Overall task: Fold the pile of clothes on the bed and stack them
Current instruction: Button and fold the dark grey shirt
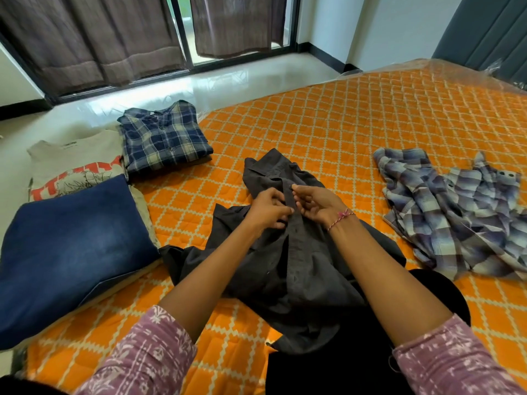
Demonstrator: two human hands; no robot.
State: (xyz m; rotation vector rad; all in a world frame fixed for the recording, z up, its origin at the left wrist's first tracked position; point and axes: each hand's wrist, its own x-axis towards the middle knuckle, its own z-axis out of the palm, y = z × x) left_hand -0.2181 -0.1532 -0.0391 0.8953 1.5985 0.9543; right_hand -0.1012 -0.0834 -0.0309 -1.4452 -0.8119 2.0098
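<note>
Three garments folded at bed's (356, 115) left edge; both hands (269, 208) (316, 205) pinch dark shirt's (302, 252) placket; plaid shirt (456, 212) unfolded.

Both arms reach forward; left hand (269, 208) and right hand (318, 205) close together, fingers curled, pinching shirt (302, 266) placket.

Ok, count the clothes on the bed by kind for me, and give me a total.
Checked shirts: 2, one folded, one loose
Plain dark shirt: 1
T-shirt: 1
Jeans: 1
Total: 5
</note>
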